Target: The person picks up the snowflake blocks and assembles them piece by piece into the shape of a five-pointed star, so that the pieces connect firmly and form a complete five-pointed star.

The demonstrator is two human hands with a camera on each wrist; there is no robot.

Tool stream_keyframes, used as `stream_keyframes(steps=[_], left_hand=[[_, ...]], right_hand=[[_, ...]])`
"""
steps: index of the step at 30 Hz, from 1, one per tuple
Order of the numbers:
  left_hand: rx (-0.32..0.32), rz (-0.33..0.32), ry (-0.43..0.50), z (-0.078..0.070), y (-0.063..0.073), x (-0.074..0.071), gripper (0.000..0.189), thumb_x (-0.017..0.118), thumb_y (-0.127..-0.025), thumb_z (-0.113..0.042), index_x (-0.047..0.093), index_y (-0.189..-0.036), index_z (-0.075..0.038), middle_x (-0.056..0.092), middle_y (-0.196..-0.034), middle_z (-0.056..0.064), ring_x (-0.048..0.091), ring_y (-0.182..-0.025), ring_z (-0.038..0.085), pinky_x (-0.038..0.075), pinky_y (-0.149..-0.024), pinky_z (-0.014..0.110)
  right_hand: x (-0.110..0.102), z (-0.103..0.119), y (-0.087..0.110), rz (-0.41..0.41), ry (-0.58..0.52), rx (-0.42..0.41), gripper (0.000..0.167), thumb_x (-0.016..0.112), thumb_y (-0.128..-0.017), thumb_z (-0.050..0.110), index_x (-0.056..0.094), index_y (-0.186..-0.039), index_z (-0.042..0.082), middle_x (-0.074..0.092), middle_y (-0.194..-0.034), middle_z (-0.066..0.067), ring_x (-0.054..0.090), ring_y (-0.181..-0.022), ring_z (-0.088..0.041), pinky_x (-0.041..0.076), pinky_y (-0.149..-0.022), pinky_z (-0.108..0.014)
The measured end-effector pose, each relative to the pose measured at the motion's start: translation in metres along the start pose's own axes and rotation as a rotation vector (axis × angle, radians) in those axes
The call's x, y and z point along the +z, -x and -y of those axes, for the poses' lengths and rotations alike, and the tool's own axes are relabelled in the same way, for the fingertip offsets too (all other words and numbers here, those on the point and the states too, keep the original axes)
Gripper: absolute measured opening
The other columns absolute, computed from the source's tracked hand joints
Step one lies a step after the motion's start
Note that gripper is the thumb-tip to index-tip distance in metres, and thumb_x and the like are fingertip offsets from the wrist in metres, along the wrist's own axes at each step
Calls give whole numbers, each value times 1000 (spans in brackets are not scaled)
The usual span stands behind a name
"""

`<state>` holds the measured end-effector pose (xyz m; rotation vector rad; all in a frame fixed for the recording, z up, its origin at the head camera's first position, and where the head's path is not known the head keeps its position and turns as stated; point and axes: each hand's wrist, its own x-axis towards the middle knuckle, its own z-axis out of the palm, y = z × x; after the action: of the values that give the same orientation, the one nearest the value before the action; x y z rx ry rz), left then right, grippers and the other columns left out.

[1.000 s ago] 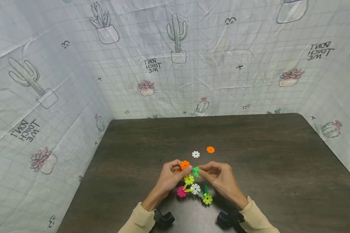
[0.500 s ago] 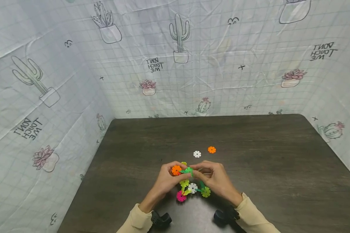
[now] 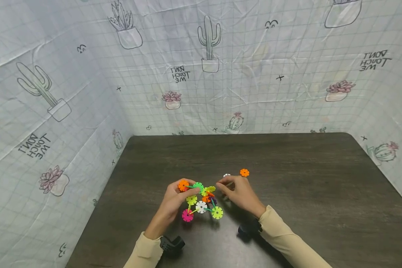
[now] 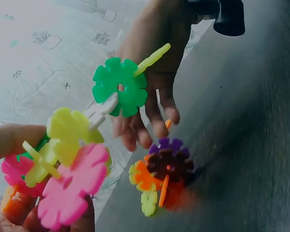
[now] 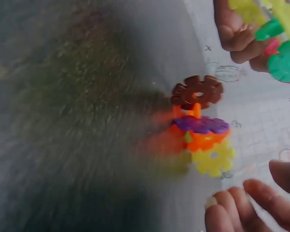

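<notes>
My left hand [image 3: 172,199] grips a linked structure of notched flower-shaped plastic discs, raised over the table. It includes an orange disc [image 3: 183,185], a green disc [image 3: 198,186], a white disc [image 3: 201,207], a pink disc [image 4: 74,186] and several yellow-green ones. Behind it, a smaller joined cluster with a brown disc [image 5: 198,92], a purple disc [image 5: 203,124], orange and yellow discs stands on the table. To the right of this cluster is my right hand [image 3: 239,193], fingers loosely bent, thumb apart, nothing visible between them. It partly covers a loose white disc [image 3: 226,175].
A loose orange disc [image 3: 244,172] lies beyond my right hand. The dark wooden table [image 3: 288,160] is bordered at the back and sides by a cactus-printed cloth [image 3: 254,85]. Black wrist cameras [image 3: 172,243] sit under both forearms.
Both hands were together at the green disc. My left hand has moved left with the linked discs, and my right hand has come away from them. The brown-and-purple cluster now shows.
</notes>
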<state>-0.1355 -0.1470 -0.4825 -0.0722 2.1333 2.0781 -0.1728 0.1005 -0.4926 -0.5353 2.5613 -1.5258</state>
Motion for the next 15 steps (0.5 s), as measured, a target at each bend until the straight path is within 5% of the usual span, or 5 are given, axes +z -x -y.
stream_keyframes(steps=[9,15], left_hand=[[-38,28,3,7,0,-6,33,83,-90,-21,71,-116,-5,64,-93,0,54,-80,15,47,-72,28],[-41,51,61,8,1,-4,34,83,-90,-20,70,-117,-3,72,-96,4,70,-82,17,56,-79,30]], right_hand=[[18,2,-23,66,177,7,32,75,-97,41,80,-106,11,79,-96,-4,70,-75,-10,59,-67,-27],[21,6,-27,134,213,3,32,81,-92,36,81,-107,8,80,-98,-6,67,-70,-6,58,-65,-27]])
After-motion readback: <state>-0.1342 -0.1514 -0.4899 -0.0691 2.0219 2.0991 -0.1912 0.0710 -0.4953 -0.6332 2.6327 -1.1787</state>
